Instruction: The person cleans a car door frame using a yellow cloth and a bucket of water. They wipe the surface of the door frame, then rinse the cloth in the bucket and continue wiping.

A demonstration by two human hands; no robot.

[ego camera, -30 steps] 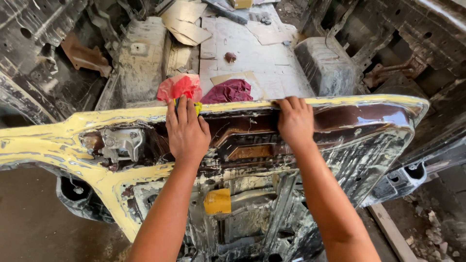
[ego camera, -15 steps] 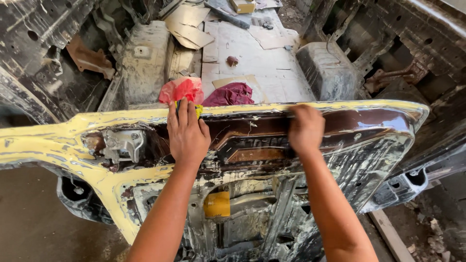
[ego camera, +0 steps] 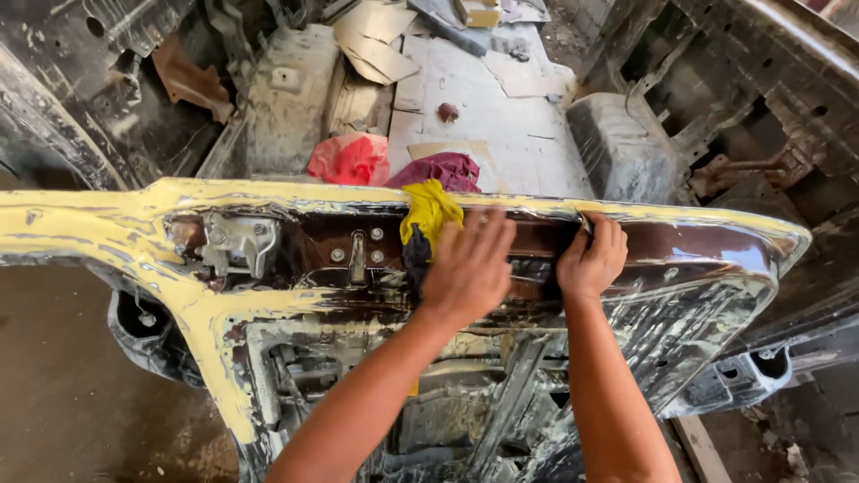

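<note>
Yellow rag [ego camera: 429,213] drapes over the top edge of the yellow-smeared car panel [ego camera: 107,224], pressed there by the left hand [ego camera: 467,266], fingers together and flat, rag at its 11 o'clock. Right hand [ego camera: 591,259] curls over the same edge at 3 o'clock. Beyond lie a red cloth [ego camera: 349,159], a maroon cloth [ego camera: 447,168] and cardboard sheets [ego camera: 376,45].

Counts around the stripped car panel

One yellow-edged car panel [ego camera: 107,224] spans the view; two hands rest on it, left hand [ego camera: 465,268] and right hand [ego camera: 591,259]. Three rags: one yellow rag [ego camera: 429,207] on the panel's top edge, one red rag [ego camera: 349,159] and one maroon rag [ego camera: 447,168] just behind it.
</note>
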